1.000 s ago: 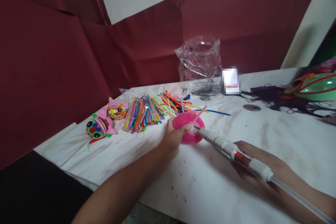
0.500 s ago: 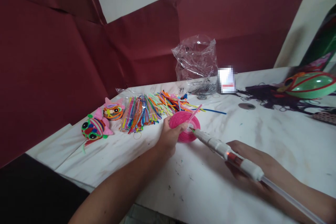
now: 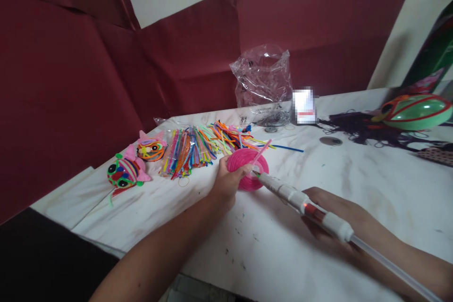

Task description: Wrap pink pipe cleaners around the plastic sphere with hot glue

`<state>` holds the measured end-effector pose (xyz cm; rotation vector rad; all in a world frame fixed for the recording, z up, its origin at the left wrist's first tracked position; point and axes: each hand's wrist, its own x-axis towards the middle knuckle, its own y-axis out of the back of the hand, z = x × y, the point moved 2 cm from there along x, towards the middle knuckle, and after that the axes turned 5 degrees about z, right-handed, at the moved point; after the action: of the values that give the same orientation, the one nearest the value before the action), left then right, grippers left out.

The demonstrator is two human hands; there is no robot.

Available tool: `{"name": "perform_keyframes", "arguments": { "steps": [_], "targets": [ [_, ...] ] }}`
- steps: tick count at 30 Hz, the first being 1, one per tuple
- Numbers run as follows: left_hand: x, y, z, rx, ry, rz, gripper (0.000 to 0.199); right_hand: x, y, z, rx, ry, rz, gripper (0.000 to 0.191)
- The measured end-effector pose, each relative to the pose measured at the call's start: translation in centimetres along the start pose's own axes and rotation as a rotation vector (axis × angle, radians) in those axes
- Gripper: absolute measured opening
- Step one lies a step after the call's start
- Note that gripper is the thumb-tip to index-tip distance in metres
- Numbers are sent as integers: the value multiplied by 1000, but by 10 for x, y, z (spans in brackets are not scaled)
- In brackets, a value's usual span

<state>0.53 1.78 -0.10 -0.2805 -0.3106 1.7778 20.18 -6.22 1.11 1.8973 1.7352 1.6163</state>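
Note:
My left hand grips the left side of a round pink coiled piece, its thumb lying over the face near the centre. A light pink strip sticks up from that centre toward the upper right. In my right hand is a white hot glue gun with a glowing orange light and a long clear glue stick out of its back. The nozzle points at the middle of the pink coil, at or very near it; contact cannot be made out. My right fingers are partly hidden behind the gun.
Bundled colourful pipe cleaners lie behind the coil. Two decorated fish-like figures sit at the left. A clear plastic bag and a blurred-out white item stand at the back. Dark threads and a green balloon-like figure are at the right.
The whole view has shifted slightly, so everything sits a little further left and up. Both hands keep the same hold, with the nozzle still at the coil's centre.

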Motion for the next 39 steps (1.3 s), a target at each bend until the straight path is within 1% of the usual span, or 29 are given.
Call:
{"name": "perform_keyframes", "arguments": {
  "steps": [2, 7, 9, 18, 21, 25, 29, 33, 36, 37, 39],
  "targets": [
    [0, 0, 0, 0, 2, 7, 67, -1, 2, -2, 48, 17, -10, 19],
    [0, 0, -1, 10, 0, 0, 69, -2, 2, 0, 103, -14, -74, 21],
    [0, 0, -1, 10, 1, -1, 68, -3, 1, 1, 122, -11, -89, 19],
    [0, 1, -1, 25, 14, -7, 66, -2, 4, 2, 193, -24, -80, 15],
    [0, 1, 0, 31, 12, -16, 64, -1, 4, 3, 170, -60, -65, 14],
    [0, 1, 0, 17, 5, -5, 64, -1, 4, 0, 154, -45, -42, 18],
    [2, 1, -1, 9, 9, -3, 63, -1, 8, -1, 115, -96, -18, 18],
    [3, 3, -1, -6, -11, 8, 62, -1, 9, -2, 95, -60, -38, 24],
    [1, 2, -1, -12, 1, 12, 64, -1, 7, -3, 80, -69, -66, 23],
    [1, 2, 0, -11, 3, 13, 65, -1, 6, -3, 72, -74, -56, 22],
    [0, 2, 0, -9, -1, 13, 66, -1, 5, -3, 23, -101, 3, 20]
  ]
}}
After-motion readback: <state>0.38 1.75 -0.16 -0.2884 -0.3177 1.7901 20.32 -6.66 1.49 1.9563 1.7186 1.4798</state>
